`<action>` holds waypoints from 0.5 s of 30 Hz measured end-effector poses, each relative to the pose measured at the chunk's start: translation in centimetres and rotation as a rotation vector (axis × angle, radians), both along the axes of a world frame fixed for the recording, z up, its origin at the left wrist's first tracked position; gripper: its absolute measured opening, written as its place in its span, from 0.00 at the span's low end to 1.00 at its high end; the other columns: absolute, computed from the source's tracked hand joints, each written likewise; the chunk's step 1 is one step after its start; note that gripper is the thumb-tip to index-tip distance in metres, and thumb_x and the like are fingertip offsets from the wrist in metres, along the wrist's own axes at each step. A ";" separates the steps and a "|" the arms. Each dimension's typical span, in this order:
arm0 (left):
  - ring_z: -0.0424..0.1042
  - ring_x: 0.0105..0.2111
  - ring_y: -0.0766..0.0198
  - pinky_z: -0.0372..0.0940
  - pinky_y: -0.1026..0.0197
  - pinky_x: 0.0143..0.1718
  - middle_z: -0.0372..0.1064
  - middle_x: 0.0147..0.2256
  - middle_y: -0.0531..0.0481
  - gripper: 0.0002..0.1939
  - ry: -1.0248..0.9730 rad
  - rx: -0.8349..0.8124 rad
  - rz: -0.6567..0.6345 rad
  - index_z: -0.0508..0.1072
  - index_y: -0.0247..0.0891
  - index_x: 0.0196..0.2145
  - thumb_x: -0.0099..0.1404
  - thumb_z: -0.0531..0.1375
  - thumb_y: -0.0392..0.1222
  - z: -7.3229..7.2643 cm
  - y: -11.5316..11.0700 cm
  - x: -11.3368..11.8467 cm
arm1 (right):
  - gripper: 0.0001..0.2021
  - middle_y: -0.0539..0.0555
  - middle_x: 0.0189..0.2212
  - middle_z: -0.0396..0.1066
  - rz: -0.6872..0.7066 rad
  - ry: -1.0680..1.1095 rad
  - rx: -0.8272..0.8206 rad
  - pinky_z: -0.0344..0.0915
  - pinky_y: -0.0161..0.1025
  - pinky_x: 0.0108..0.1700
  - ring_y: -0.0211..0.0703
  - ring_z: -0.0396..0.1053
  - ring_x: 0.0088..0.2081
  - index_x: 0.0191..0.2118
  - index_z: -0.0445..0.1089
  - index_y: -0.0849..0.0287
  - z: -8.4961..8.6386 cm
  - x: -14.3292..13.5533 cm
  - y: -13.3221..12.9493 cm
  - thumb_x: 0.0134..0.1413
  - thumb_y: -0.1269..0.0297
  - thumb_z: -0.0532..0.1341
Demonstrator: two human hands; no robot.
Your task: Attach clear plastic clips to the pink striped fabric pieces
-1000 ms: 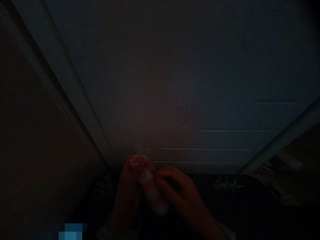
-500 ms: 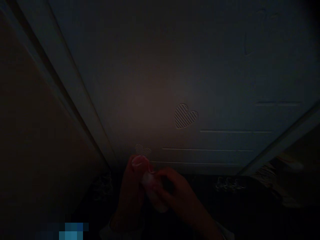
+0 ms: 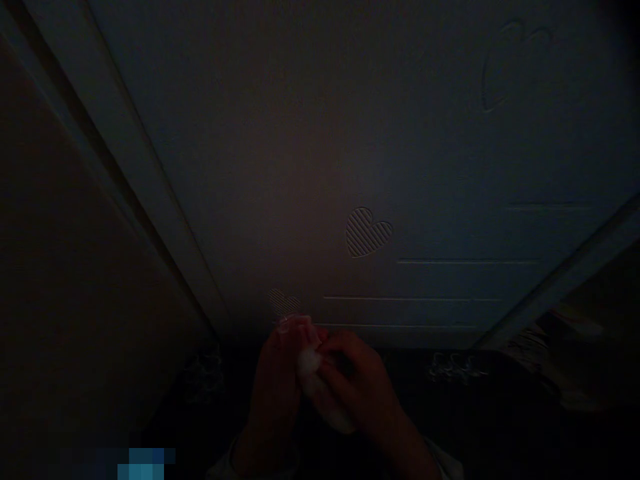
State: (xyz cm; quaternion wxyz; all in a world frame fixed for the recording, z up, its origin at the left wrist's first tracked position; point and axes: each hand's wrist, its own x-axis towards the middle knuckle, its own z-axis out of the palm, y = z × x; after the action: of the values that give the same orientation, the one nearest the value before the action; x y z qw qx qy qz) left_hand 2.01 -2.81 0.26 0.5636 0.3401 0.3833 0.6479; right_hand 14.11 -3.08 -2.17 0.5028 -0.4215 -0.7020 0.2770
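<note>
In dim light, both my hands hold a small soft pale item (image 3: pixel 330 403), whitish with pink at its top and a fluffy-looking white patch in the middle. Its exact kind I cannot make out. My left hand (image 3: pixel 275 380) is closed around its left side. From the right, my right hand (image 3: pixel 357 373) pinches it near the white patch with thumb and fingers. A thin, shiny, clear-looking edge shows at the top by the left fingers. The item's lower end hangs down between my wrists.
A pale panel (image 3: pixel 280 167) with embossed hearts and grooved lines fills the view ahead. Below it is a dark surface bearing a pale scroll-like pattern (image 3: pixel 455 368). A brown surface (image 3: pixel 65 267) stands at left. Pale, unclear things (image 3: pixel 535 353) lie at right.
Both hands and the pale item have shifted slightly right. The pink top looks narrower and more bunched, and the white patch now shows more plainly between the hands.
</note>
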 end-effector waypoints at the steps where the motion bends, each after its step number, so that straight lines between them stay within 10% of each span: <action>1: 0.71 0.25 0.66 0.66 0.67 0.27 0.74 0.25 0.52 0.23 -0.009 0.002 -0.010 0.76 0.36 0.29 0.49 0.70 0.59 -0.1 0.0 0.0 | 0.05 0.51 0.30 0.75 -0.015 0.010 0.009 0.64 0.41 0.37 0.45 0.71 0.34 0.32 0.71 0.55 -0.1 0.0 0.0 0.51 0.72 0.60; 10: 0.66 0.24 0.69 0.64 0.68 0.26 0.69 0.24 0.55 0.21 0.096 0.039 -0.098 0.74 0.37 0.26 0.56 0.65 0.60 -0.1 0.0 0.7 | 0.07 0.47 0.24 0.65 -0.141 0.152 0.037 0.60 0.37 0.32 0.41 0.64 0.28 0.25 0.62 0.54 0.5 -0.3 -0.1 0.50 0.70 0.61; 15: 0.65 0.24 0.67 0.61 0.66 0.26 0.69 0.24 0.55 0.17 0.330 0.003 -0.047 0.73 0.37 0.26 0.57 0.64 0.56 0.4 0.3 0.1 | 0.06 0.48 0.32 0.67 0.024 0.179 -0.035 0.63 0.38 0.39 0.41 0.67 0.36 0.31 0.64 0.53 1.1 0.6 -0.2 0.50 0.73 0.60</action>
State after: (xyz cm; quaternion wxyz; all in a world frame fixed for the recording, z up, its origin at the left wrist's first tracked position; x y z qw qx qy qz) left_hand 2.13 -2.52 0.68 0.5075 0.4515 0.4616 0.5705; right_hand 14.67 -3.29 -1.05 0.5527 -0.3954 -0.6543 0.3318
